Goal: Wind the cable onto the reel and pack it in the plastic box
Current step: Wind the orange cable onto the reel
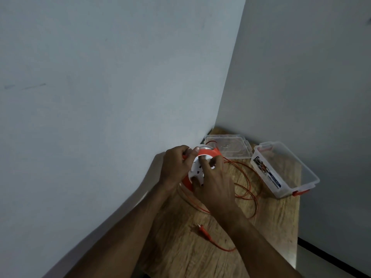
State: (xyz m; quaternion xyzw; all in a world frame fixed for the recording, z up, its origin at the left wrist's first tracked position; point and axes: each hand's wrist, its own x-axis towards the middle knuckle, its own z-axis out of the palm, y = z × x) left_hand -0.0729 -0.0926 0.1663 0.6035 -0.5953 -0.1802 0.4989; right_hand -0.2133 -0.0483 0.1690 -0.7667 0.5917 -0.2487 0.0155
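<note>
An orange and white cable reel [202, 157] is held above the wooden table [180, 253], near the left wall. My left hand [175, 167] grips its left rim and handle. My right hand [215, 183] grips the white face of the reel, fingers curled over it. Loose loops of orange cable [245, 185] lie on the table to the right of the reel, and the cable's plug end [201, 229] rests nearer to me. The clear plastic box [285, 169] with orange latches stands open at the right.
The box's clear lid [228, 146] lies flat at the back of the table, against the wall corner. Grey walls close in on the left and behind. The table's right edge drops to a floor with a dark strip [331, 257].
</note>
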